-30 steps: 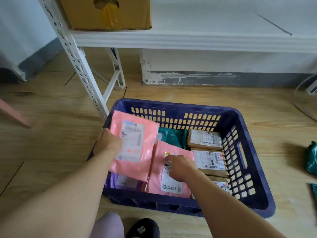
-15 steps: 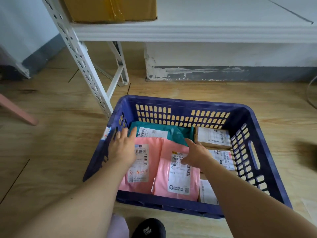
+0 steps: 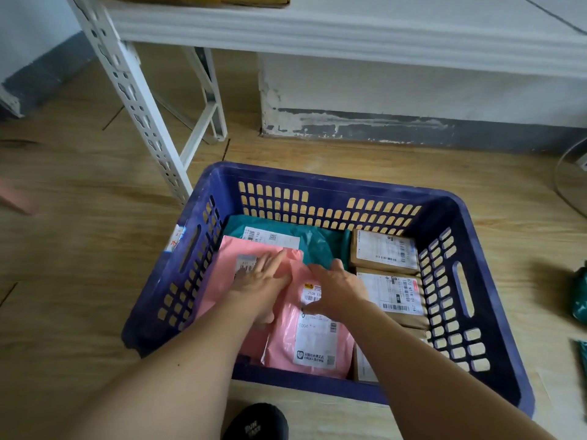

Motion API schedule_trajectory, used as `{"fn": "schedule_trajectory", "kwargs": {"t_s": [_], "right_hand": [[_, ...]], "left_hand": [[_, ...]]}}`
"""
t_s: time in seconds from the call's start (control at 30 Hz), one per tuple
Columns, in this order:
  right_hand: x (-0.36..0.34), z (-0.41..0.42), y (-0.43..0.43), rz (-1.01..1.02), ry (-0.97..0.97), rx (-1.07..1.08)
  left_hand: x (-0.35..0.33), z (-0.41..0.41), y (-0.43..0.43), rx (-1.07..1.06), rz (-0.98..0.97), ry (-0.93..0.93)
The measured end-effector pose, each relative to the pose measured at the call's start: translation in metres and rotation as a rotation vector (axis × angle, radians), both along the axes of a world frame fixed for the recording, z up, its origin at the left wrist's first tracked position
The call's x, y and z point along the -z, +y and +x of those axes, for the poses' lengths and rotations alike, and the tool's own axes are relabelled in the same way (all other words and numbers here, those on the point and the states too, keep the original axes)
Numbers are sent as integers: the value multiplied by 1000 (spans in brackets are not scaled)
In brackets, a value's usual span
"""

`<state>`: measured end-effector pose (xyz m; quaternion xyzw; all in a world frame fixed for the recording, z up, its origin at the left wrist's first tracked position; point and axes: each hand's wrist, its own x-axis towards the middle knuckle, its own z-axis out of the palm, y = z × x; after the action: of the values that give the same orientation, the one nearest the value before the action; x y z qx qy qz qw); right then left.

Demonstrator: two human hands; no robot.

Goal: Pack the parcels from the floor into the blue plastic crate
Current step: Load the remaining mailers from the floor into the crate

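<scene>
Inside the blue crate (image 3: 495,328) on the floor, both hands lie flat with straight fingers, left hand (image 3: 265,282) and right hand (image 3: 338,290) each pressing a pink parcel (image 3: 313,344) (brown boxes (image 3: 386,250) alongside).

Dark blue crate (image 3: 333,182), grid-slotted walls. Inside the crate: pink mailers (image 3: 282,344) at front, teal mailer (image 3: 320,246) at back, brown boxes (image 3: 408,320) with white barcoded labels (image 3: 386,249) by right wall.

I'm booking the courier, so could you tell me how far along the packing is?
Done: teal mailer, brown boxes and pink mailers lie in the blue crate. In hand: left hand and right hand rest on the pink mailers. Left: teal parcels on the floor.
</scene>
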<state>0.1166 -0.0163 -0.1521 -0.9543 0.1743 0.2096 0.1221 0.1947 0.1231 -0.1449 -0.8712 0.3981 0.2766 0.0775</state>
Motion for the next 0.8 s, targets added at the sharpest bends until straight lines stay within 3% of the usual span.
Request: {"fn": "schedule_trajectory", "kwargs": {"t_s": [0.23, 0.43, 0.5, 0.63, 0.7, 0.8], "right_hand": [[2, -9, 1, -67, 33, -32], [5, -9, 15, -128, 0, -116], [7, -12, 24, -137, 21, -196], [22, -12, 41, -104, 81, -282], [27, -10, 41, -92, 108, -291], [30, -7, 33, -68, 139, -316]], "left_hand": [[13, 2, 1, -66, 120, 45], [16, 18, 26, -155, 156, 199], [20, 15, 28, -187, 82, 176], [17, 18, 24, -269, -169, -64], [19, 17, 24, -339, -65, 3], [28, 10, 21, -280, 148, 160]]}}
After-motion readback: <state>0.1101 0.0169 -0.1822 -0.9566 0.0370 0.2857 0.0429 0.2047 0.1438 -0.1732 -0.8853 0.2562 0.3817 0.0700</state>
